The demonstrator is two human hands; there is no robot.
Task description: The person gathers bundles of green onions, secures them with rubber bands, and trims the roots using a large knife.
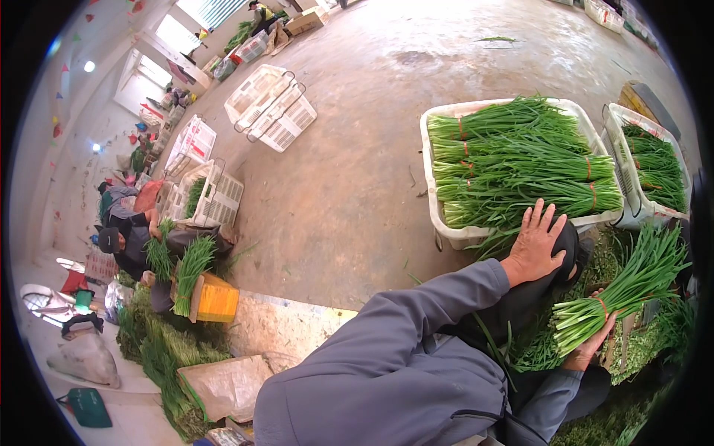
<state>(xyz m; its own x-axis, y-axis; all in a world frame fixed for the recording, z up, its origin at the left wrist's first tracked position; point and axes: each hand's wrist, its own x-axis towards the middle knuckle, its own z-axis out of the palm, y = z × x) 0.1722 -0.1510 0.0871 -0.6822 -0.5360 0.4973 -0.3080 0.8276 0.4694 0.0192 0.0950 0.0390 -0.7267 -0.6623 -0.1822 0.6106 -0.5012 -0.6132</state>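
My right hand [593, 346] is closed round the pale root end of a bundle of garlic chives [625, 286], tied with a red band. The bundle tilts, its green tips pointing up and to the right. My left hand [534, 247] lies with its fingers spread over my dark-trousered knee, holding nothing, its fingertips by the near rim of a white plastic crate [476, 234]. Several banded chive bundles [513, 160] fill that crate in layers. Loose chives [539, 353] and trimmings lie beneath the held bundle.
A second white crate [632, 178] with chive bundles stands at the right. White crates [271, 108] sit on the concrete floor [349, 193] farther off. At left, another person [130, 241] handles chives beside a yellow box [218, 299]. A chive heap [167, 364] and a sack [230, 386] lie at lower left.
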